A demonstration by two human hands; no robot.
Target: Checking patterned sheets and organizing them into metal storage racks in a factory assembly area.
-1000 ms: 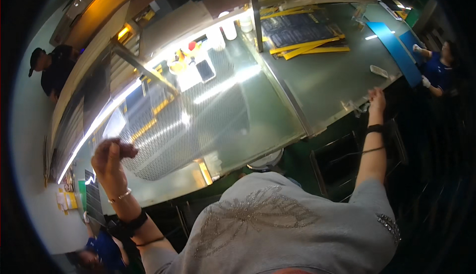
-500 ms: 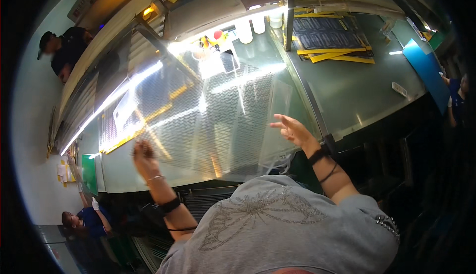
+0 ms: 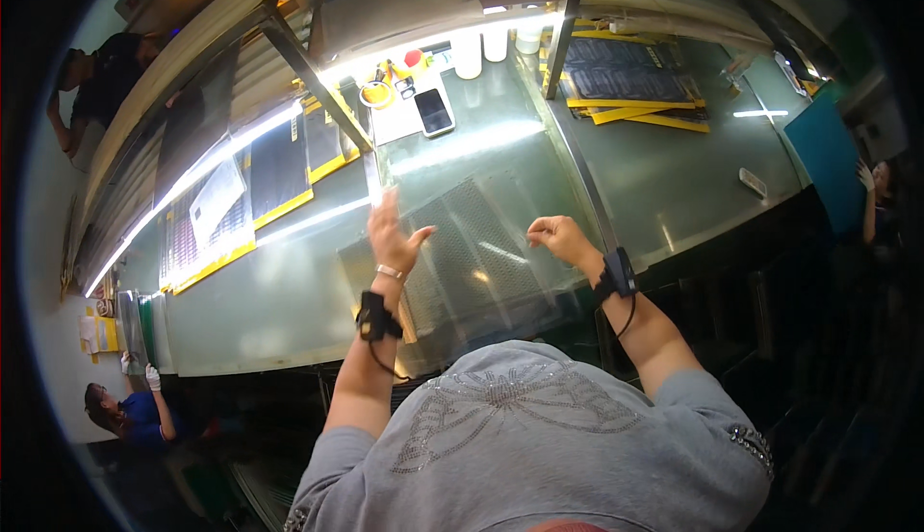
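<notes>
Your left hand (image 3: pixel 395 239) is spread wide and your right hand (image 3: pixel 563 239) has a narrow grip, contents unclear, so uneven pulling could crease the patterned translucent sheet (image 3: pixel 467 248) over the table (image 3: pixel 269 291) before you.

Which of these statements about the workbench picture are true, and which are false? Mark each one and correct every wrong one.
1. The smartphone lies farther out on the bench than the left hand and the right hand. True.
2. The left hand is clenched into a fist. False: its thumb stands apart from its extended fingers.
3. A butterfly design decorates the grey shirt. True.
4. The mesh-patterned sheet is opaque yellow. False: the mesh-patterned sheet is see-through.
5. Only the left wrist wears a black strap. False: the right wrist wears one too.
</notes>
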